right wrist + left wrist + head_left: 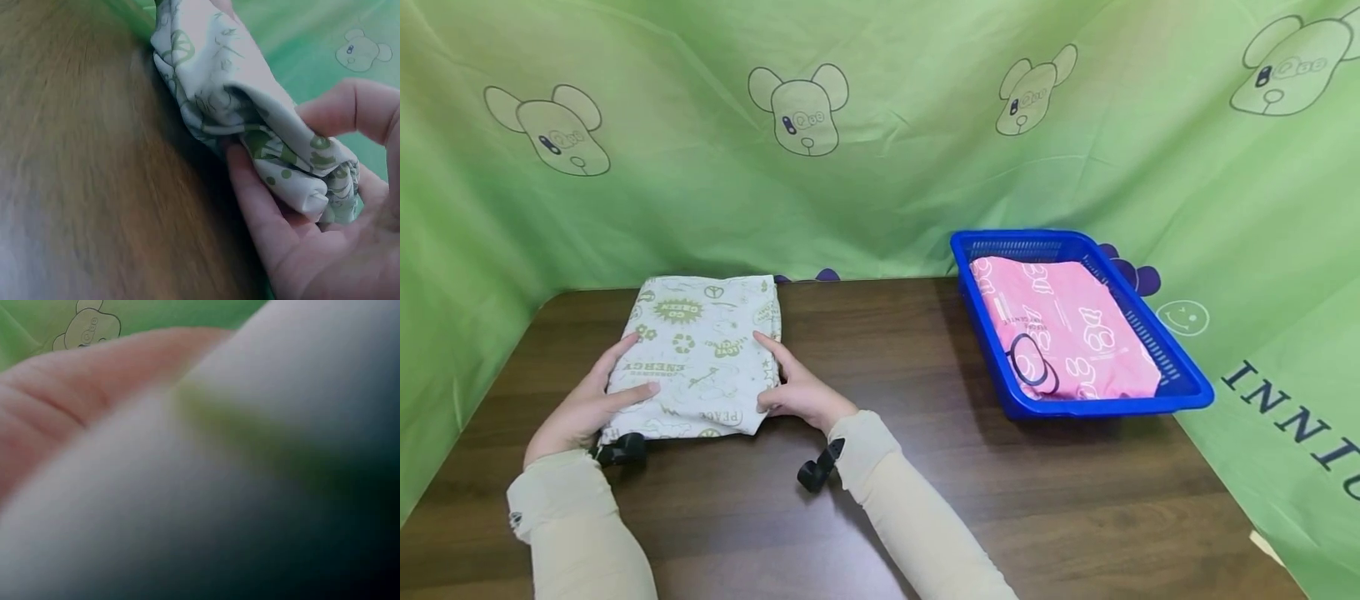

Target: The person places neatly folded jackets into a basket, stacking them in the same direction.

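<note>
A folded white cloth [700, 354] with green printed words and signs is at the left of the table, between both hands. My left hand [580, 408] grips its left side, the thumb lying over the top. The right hand [801, 392] holds the opposite side. In the right wrist view, that hand's thumb [359, 112] is on top of the layered cloth [237, 94] and a finger [262, 219] reaches beneath it. The left wrist view is mostly filled by blurred white cloth [125, 506], with part of the left hand [94, 387] behind; those fingertips are hidden.
On the right of the brown wooden table [880, 483] stands a blue plastic basket [1101, 407]. Folded pink cloth [1067, 325] with white and dark prints lies inside it. A green curtain [887, 183] with bear heads hangs behind the table. Both wrists carry small black cameras.
</note>
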Available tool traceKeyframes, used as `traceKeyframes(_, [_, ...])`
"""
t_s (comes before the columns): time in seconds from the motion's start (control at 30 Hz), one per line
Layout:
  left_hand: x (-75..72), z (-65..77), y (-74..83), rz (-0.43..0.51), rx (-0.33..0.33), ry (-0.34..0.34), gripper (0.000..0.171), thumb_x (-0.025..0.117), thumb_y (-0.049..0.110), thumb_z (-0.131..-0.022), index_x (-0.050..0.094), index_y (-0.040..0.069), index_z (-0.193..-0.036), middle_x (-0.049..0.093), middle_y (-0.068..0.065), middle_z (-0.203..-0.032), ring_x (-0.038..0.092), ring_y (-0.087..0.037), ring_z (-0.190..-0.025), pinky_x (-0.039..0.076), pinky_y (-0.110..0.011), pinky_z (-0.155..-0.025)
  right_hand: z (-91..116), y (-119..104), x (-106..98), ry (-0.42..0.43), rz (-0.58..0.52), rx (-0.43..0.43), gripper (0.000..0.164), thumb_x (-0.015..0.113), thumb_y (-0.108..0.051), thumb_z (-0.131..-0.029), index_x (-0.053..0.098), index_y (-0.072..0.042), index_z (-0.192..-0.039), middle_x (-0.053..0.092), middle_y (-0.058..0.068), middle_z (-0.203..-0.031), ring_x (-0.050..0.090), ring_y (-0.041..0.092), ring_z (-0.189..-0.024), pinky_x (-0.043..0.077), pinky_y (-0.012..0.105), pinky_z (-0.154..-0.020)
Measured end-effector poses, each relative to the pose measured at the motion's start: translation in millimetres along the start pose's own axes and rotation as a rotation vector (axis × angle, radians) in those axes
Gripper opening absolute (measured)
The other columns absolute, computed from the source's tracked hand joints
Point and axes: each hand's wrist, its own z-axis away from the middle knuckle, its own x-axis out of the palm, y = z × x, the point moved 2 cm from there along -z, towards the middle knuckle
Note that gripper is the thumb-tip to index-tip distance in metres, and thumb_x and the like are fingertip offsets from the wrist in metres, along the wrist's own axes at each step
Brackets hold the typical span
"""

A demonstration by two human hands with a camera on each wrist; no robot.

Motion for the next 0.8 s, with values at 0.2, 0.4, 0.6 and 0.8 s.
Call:
traceKeyframes(0.2, [3.2, -3.1, 1.6, -0.058, 0.007, -0.029, 0.097, 0.067, 0.02, -0.098, -0.003, 0.026, -0.164, -0.015, -0.012, -0.168, -0.017, -0.039, -0.15, -0.002, -0.072, -0.114, 4, 1, -4, 0.017, -0.094, -0.003, 0.097, 0.062, 0.013, -0.085, 0.025, -0.034, -0.161, 0.06, 0.012, -0.131, 0.067, 0.019, -0.087, 0.059, 0.038, -0.078])
traceKeyframes(0.4, [9.7, -10.0, 6.5, -0.067, 0.027, -0.048, 0.097, 0.067, 0.021, -0.098, -0.004, 0.026, -0.164, -0.013, -0.008, -0.169, -0.017, -0.037, -0.151, -0.001, -0.072, -0.114, 8, -2, -7, 0.068, -0.15, -0.053, 0.094, 0.064, 0.011, -0.086, 0.028, -0.034, -0.16, 0.06, 0.014, -0.134, 0.068, 0.02, -0.094, 0.059, 0.04, -0.079])
traceKeyframes(0.6, [19.0, -17.6, 9.2, -0.036, 0.027, -0.049, 0.1, 0.068, 0.018, -0.097, -0.006, 0.026, -0.164, -0.015, -0.009, -0.168, -0.019, -0.039, -0.15, -0.003, -0.073, -0.113, 7, 0, -15, 0.091, -0.258, -0.028, 0.097, 0.06, 0.016, -0.086, 0.028, -0.041, -0.159, 0.056, 0.014, -0.139, 0.066, 0.024, -0.101, 0.058, 0.047, -0.081])
traceKeyframes(0.8, [22.2, -19.2, 12.6, -0.028, 0.009, -0.036, 0.1, 0.067, 0.02, -0.097, -0.007, 0.028, -0.163, -0.018, -0.009, -0.168, -0.019, -0.04, -0.15, -0.002, -0.074, -0.113, 8, 1, -20, 0.089, -0.338, 0.047, 0.1, 0.055, 0.02, -0.087, 0.03, -0.047, -0.157, 0.06, 0.012, -0.132, 0.066, 0.026, -0.103, 0.053, 0.055, -0.089])
